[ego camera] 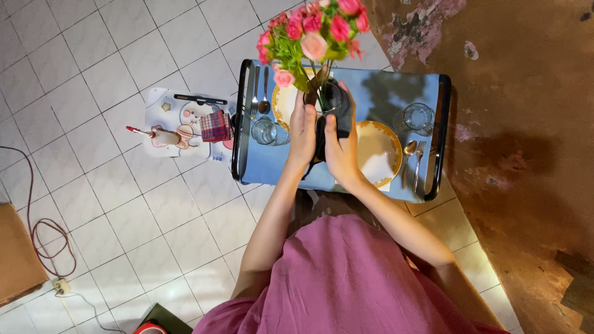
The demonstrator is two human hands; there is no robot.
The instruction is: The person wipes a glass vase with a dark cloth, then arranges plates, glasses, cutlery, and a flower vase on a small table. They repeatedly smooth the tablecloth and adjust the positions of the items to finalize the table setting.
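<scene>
Your left hand and your right hand are both wrapped around a dark glass vase, fingers closed on its sides, the left on one flank and the right on the other with its thumb laid up the front. The vase stands between your palms over the middle of the small table, and whether its base touches the top you cannot tell, as your hands hide it. Out of its mouth, just beyond your fingertips, rises a bunch of pink flowers with green leaves.

Just outside your left hand sits an empty drinking glass, and beyond that hand a gold-rimmed plate with a fork and a spoon laid side by side next to it. Touching the edge of your right hand in the view is a second gold-rimmed plate (its near half is partly behind your wrist). Further out on that side lie another spoon and fork, with a second glass beyond them.

Well away from your left hand, on the tiled floor, lies a white patterned mat carrying a folded checked cloth.
</scene>
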